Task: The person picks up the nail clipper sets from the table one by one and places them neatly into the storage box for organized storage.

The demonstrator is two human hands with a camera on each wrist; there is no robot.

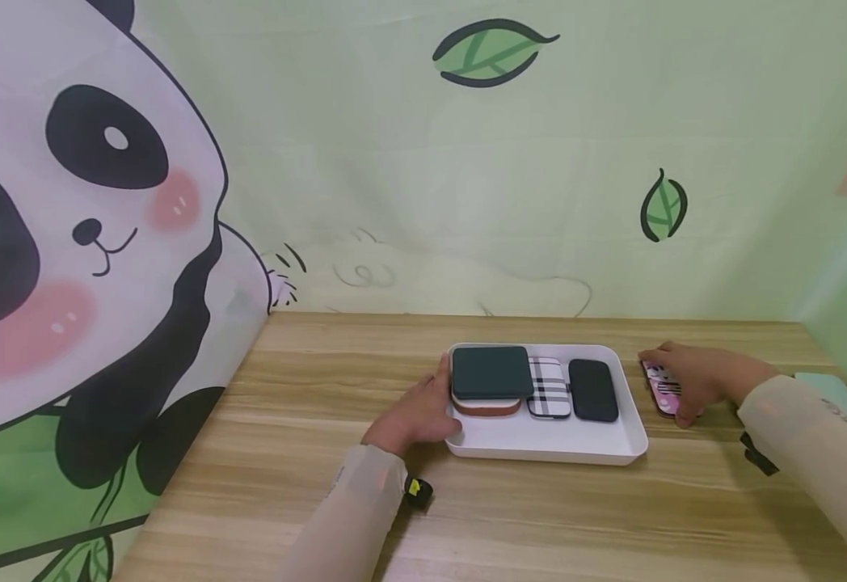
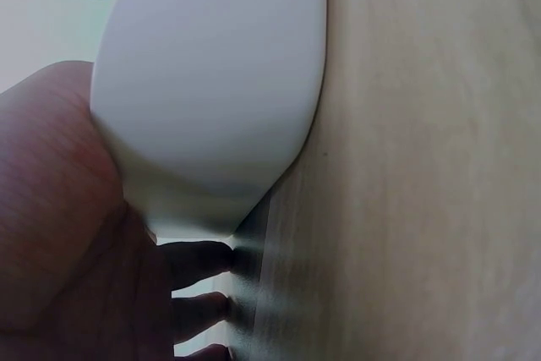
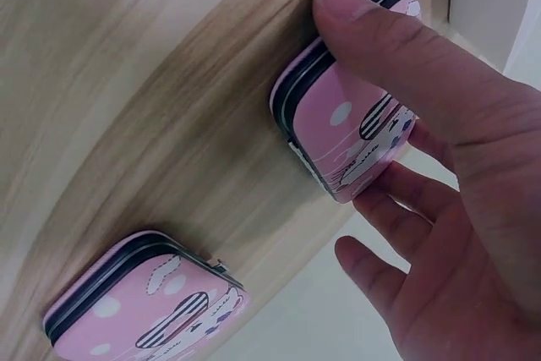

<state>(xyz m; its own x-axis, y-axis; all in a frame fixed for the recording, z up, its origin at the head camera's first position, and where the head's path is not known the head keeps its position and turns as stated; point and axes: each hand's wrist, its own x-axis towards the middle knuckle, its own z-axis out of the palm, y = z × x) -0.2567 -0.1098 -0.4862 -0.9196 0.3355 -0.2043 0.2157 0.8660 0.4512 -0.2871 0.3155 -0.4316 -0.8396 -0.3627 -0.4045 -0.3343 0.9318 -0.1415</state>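
Note:
My right hand (image 1: 707, 376) holds a pink zippered case (image 1: 663, 390) on the table, right of a white tray (image 1: 547, 444). In the right wrist view, the thumb is on one edge of this case (image 3: 338, 112) and fingers are along the opposite edge. A similar pink zippered case (image 3: 148, 306) lies beside it on the wood. At the tray's near left corner, my left hand (image 1: 416, 414) grips the wall, thumb at the rim and fingers along the outer side. The left wrist view shows the palm against the tray wall (image 2: 211, 82).
Inside the tray, a dark green flat case (image 1: 492, 372) rests over a brown-and-white one (image 1: 487, 408). Next to them lie a plaid case (image 1: 550, 388) and a black case (image 1: 593, 390). A mint-coloured thing (image 1: 834, 396) is partly behind my right sleeve. A printed curtain (image 1: 365, 162) backs the table.

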